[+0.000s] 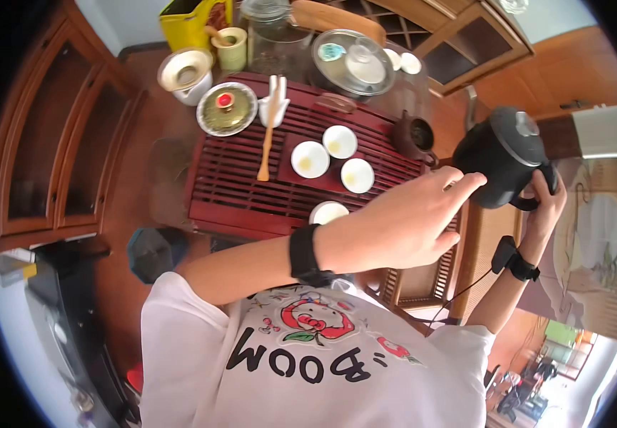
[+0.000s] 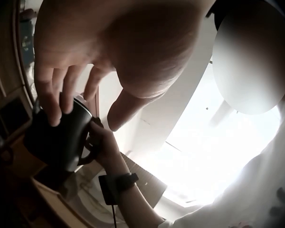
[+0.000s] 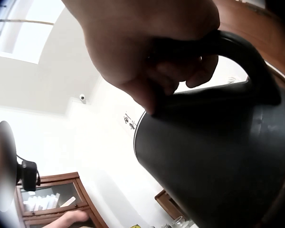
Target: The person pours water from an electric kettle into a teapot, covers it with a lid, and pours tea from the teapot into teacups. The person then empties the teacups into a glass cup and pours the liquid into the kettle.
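Past the right end of the dark red slatted tray, the black kettle is held up by its handle, the person's right hand wrapped firmly round it in a closed grip. The left hand is near it, its grip slack and holding nothing; whether its fingertips touch the kettle I cannot tell. A brown teapot stands at that end of the tray, close to the kettle, and a glass-lidded pot sits behind the tray. Three white cups cluster mid-tray, while the left forearm partly blocks my view of a fourth cup. Farther left, a wooden stick leans against a white stand beside a gold-lidded bowl. Behind these crowd a strainer, a pale green pot and a yellow box.
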A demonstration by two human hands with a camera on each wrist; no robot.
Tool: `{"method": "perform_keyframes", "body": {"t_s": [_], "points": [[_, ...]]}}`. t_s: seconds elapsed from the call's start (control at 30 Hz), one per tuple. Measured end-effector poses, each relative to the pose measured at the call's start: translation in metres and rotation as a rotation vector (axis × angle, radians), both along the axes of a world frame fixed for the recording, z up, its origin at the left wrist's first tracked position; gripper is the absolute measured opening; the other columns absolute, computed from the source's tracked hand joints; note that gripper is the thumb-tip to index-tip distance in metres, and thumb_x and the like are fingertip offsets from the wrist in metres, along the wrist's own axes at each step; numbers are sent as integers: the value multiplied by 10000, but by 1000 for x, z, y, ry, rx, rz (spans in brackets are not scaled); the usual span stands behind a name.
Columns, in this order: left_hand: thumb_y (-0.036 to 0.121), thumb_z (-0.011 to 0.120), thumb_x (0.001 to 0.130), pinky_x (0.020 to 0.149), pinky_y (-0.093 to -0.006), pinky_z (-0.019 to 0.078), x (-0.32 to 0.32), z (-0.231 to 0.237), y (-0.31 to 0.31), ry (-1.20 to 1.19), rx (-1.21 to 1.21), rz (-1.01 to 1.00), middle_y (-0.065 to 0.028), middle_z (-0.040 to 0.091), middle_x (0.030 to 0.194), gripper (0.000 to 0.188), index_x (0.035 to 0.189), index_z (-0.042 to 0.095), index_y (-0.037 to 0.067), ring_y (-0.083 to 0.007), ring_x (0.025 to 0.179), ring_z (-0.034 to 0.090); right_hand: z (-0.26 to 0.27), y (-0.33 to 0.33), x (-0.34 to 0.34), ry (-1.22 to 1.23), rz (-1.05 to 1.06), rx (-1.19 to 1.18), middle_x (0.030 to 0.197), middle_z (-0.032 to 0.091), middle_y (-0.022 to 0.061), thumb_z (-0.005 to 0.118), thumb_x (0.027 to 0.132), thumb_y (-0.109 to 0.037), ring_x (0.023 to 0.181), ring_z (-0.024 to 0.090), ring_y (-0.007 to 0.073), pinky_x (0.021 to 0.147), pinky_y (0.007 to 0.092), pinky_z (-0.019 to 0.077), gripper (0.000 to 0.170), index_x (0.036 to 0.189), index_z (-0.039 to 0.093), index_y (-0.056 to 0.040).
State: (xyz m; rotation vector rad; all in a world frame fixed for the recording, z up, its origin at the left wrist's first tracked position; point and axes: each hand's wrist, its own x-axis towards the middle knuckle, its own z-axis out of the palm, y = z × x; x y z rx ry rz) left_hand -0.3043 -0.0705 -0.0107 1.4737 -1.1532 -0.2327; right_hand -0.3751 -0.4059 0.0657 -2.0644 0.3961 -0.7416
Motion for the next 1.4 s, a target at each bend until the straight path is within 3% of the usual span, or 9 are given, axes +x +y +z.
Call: {"method": "perform_keyframes", "body": {"t_s": [0.1,0.2,0.4,0.57,0.67,1.4], "points": [[64,760,894,1066,-477,528,-18,-8,-39,59,23,-41,-331,425,1460,934,1633,196,-23,-482,1248,587,17,32,-9,157,22,-154,778,570,-35,772,882,-58,716,464,51,645,228,345,133,951,693,24],[61,768,882,1082,-486,512,-31,-28,-61,61,6,61,-359,388,1482,996,1641,129,-32,-498,1272,572,22,40,-9,234,53,-286,758,577,-21,782,871,-85,703,484,78,653,248,387,161,942,694,29],[48,765,870,1090,-497,499,-40,-40,-59,87,-26,49,-365,432,1445,1022,1635,94,-53,-506,1248,584,34,61,2,368,43,-479,700,574,33,809,825,-130,670,504,112,639,294,434,219,917,686,25],[67,749,883,1114,-486,491,-45,-36,-51,158,-20,27,-402,405,1508,1008,1637,89,-52,-517,1277,587,47,76,14,452,125,-699,700,612,141,821,785,-148,629,544,201,653,339,486,270,941,694,33],[76,735,893,1124,-481,487,-47,-37,-48,145,-16,33,-424,378,1543,996,1637,86,-55,-519,1310,576,54,85,20,506,146,-723,715,636,159,829,769,-149,627,555,240,662,354,499,286,949,703,35],[79,738,889,1054,-497,521,-45,-39,-49,141,-20,3,-410,425,1512,996,1629,91,-79,-513,1239,615,60,93,21,579,125,-756,704,628,164,831,786,-129,623,563,248,649,361,493,262,957,715,33]]}}
